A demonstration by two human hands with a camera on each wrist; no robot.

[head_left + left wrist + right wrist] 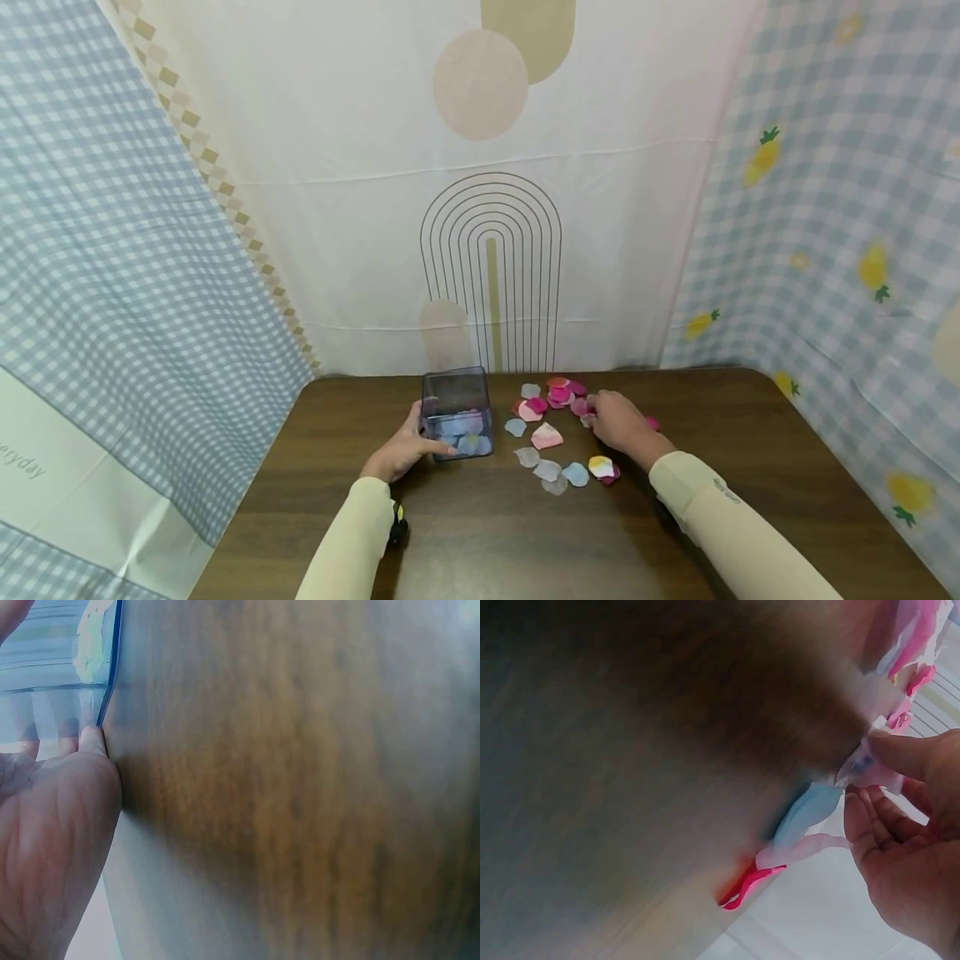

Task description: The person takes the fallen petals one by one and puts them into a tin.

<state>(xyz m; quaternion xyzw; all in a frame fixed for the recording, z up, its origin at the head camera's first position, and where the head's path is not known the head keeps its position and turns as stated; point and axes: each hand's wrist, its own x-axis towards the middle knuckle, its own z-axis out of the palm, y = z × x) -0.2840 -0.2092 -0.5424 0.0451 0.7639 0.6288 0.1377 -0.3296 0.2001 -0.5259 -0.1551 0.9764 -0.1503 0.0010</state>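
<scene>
The work in hand is judged to be the gathering of loose petals into a box, and the present step seems to be the picking up of one from the tabletop. On the brown table (480, 542), a clear bluish box (454, 390) is placed to the left of the scattered petals, and several petals (461, 433) are already contained in it. The box is gripped at its left side by the left hand (405, 447), whose thumb is laid along the near side, while its fingers are seen through the clear wall in the left wrist view.

The right hand (618, 421) is found at the right end of the scatter, well apart from the box. It is nearly closed, and a pale pinkish petal (866, 766) is pinched between thumb and fingertips, low beside the tabletop. Because of blur, it cannot be told whether a second petal is caught with it. Near the fingertips, a light blue petal (810, 814) is seen, and farther away a red petal (751, 887).

For the next move, a light lift and a carry leftward to the box would be called for, with neighbouring petals left undisturbed.
</scene>
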